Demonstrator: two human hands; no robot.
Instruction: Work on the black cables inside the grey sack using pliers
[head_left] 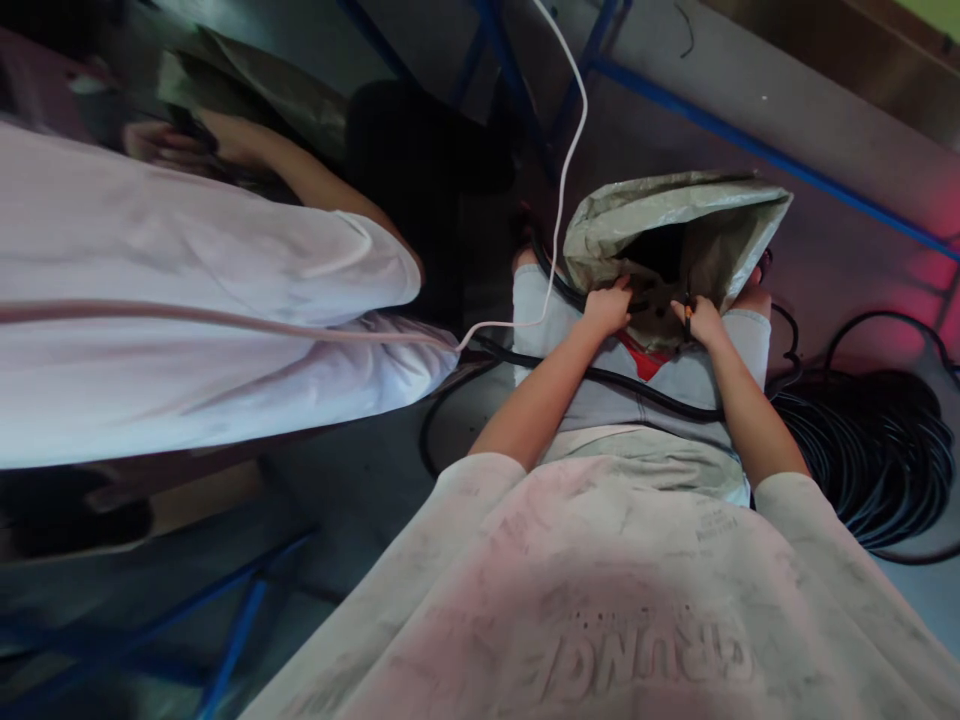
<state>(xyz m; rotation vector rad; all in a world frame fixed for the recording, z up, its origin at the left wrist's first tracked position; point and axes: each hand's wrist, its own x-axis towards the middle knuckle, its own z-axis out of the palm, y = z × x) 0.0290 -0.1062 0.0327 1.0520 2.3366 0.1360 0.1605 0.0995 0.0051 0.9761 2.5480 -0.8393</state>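
An open-mouthed grey-green plastic sack [679,200] rests between my knees, its inside dark. My left hand [609,307] is closed at the sack's near left side, fingers by some small dark pieces that I cannot make out. My right hand [703,322] is closed around a small dark tool with an orange part, just in front of the sack. Below and between both hands, a red patch [645,357] shows over my lap. A thick black cable [645,388] runs across my thighs, passing under my forearms.
A co-worker in a white shirt [187,250] sits close on the left, hands at another sack [277,90]. A thin white cable [574,140] hangs between us. Coiled black cable [877,440] lies on the floor at right. Blue metal frames [750,130] stand ahead.
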